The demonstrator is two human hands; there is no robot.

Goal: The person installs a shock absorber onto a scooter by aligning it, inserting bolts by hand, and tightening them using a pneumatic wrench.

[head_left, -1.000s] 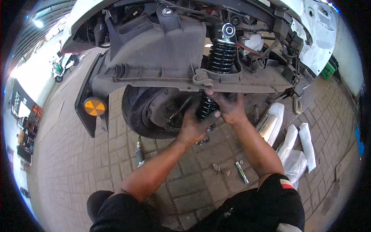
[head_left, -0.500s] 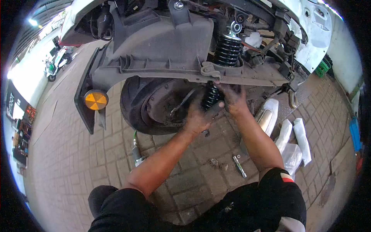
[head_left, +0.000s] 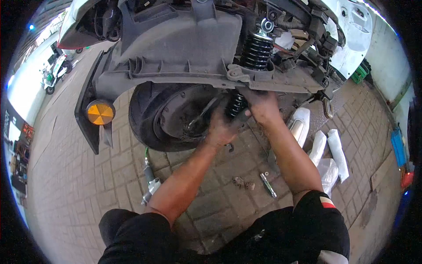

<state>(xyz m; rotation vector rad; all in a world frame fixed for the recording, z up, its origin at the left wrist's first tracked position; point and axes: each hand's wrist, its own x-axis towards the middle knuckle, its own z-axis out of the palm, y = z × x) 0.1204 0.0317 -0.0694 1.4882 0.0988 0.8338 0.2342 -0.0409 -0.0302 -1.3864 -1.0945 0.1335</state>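
Observation:
A black coil-spring shock absorber [head_left: 256,52] passes down through an opening in the dark plastic rear fender [head_left: 184,48] of a scooter. Its top eye shows beside a bolt on the frame. Below the fender edge, my left hand [head_left: 221,126] is wrapped round the lower part of the spring from the left, its thumb across the front. From the right, my right hand [head_left: 263,108] grips the same spring just under the fender, its fingertips partly hidden and smeared. Behind my left hand is the rear wheel [head_left: 154,119]. The shock absorber's lower end is hidden by my hands.
An air tool [head_left: 151,182] with a green hose lies beside my left forearm. On the paving are a socket extension [head_left: 268,185] and small dirty parts [head_left: 243,183]. Wrapped white parcels [head_left: 337,154] and a silver cover [head_left: 300,125] lie right. An orange reflector [head_left: 100,112] juts out left.
The view has shifted slightly, so the scooter sits a little higher and further left. My right hand has closed in on the spring. My left hand stays round its lower part.

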